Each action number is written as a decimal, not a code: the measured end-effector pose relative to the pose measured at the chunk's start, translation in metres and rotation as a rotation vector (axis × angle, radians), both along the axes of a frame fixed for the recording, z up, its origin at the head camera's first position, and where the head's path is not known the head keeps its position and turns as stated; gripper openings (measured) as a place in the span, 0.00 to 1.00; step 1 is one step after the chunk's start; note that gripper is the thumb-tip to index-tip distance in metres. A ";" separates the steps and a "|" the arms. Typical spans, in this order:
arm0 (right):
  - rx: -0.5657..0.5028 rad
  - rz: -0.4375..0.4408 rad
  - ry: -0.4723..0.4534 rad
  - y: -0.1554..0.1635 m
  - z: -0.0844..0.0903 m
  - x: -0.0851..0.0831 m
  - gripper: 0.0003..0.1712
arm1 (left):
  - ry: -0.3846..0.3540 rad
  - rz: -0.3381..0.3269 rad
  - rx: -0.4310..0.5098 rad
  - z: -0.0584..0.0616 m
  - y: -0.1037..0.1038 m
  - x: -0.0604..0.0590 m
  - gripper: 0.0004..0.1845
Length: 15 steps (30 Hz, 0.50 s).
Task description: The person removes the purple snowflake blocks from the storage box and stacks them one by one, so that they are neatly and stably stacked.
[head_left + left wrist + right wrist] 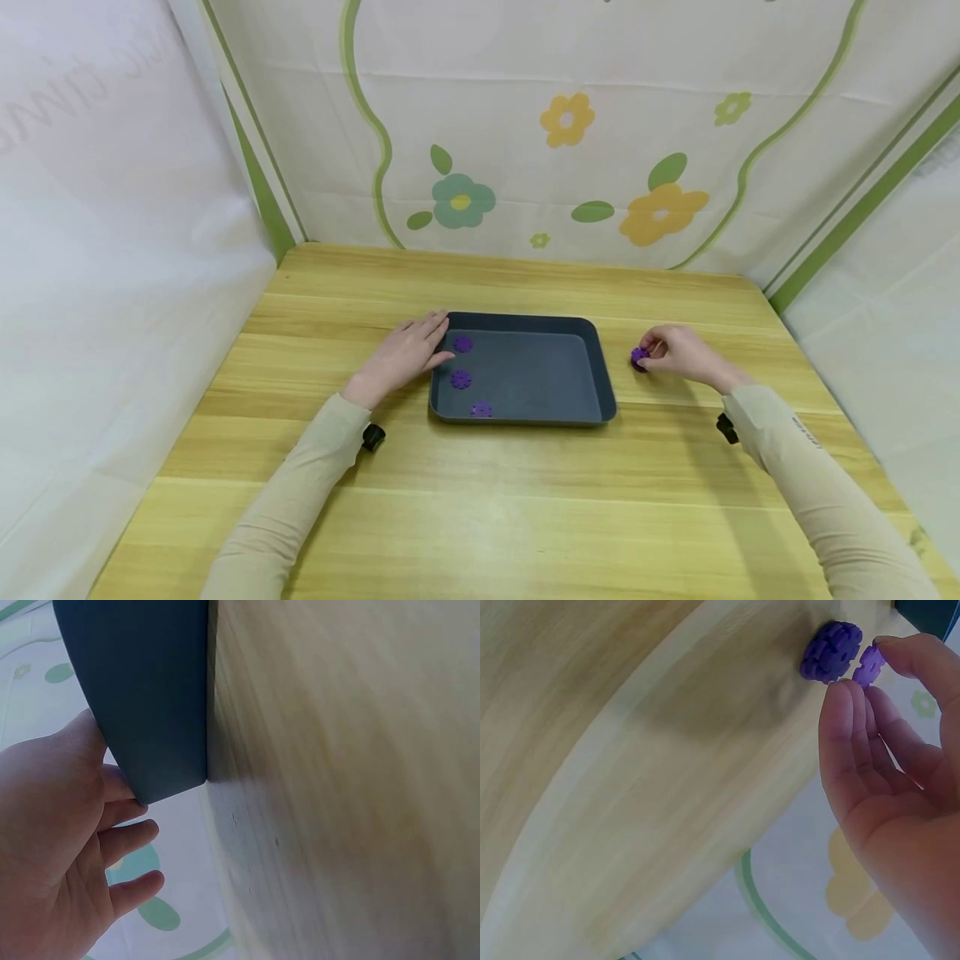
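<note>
A dark blue tray [603, 379] sits at the centre of the head view on a light wooden table [480, 500]. The left hand [405, 354] rests flat against the tray's left rim, fingers straight and relaxed, gripping nothing; in the left wrist view the fingers [127, 840] lie along the tray's outer wall [150, 690], at the upper left of that frame.

Three purple flower-shaped discs lie inside the tray along its left side, apart from one another: one near the far left corner [462, 343], one in the middle [461, 379], one by the near edge [481, 409].

The right hand [678, 352] is right of the tray, well apart from it, low over the table. In the right wrist view, at the upper right, its thumb and fingertips [840, 701] pinch a single purple disc [869, 664] just beside a small stack of purple discs [830, 651] standing on the wood; whether the pinched piece touches the stack cannot be told. In the head view the stack [638, 357] peeks out at the hand's left, partly hidden by the fingers.

Behind the table hangs a white backdrop [570, 125] printed with flowers and green lines.
</note>
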State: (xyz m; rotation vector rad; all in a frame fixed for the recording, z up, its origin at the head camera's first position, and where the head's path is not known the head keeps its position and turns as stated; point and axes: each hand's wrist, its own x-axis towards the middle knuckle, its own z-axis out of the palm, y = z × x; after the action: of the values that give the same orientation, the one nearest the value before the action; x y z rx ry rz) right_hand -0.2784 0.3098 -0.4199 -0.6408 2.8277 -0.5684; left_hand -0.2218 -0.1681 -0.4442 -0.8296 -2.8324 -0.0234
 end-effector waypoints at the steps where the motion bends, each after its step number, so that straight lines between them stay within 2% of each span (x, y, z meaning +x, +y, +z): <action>1: 0.001 -0.004 -0.006 0.001 -0.001 0.000 0.15 | -0.001 0.001 -0.003 0.000 0.000 0.000 0.35; 15: 0.004 -0.005 -0.016 0.005 -0.008 -0.001 0.13 | 0.008 -0.002 -0.006 0.001 0.000 0.000 0.35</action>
State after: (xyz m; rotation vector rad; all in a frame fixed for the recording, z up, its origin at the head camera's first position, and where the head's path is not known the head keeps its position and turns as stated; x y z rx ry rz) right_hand -0.2789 0.3150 -0.4282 -0.6260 2.8161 -0.5655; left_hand -0.2216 -0.1682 -0.4435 -0.8315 -2.8260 -0.0118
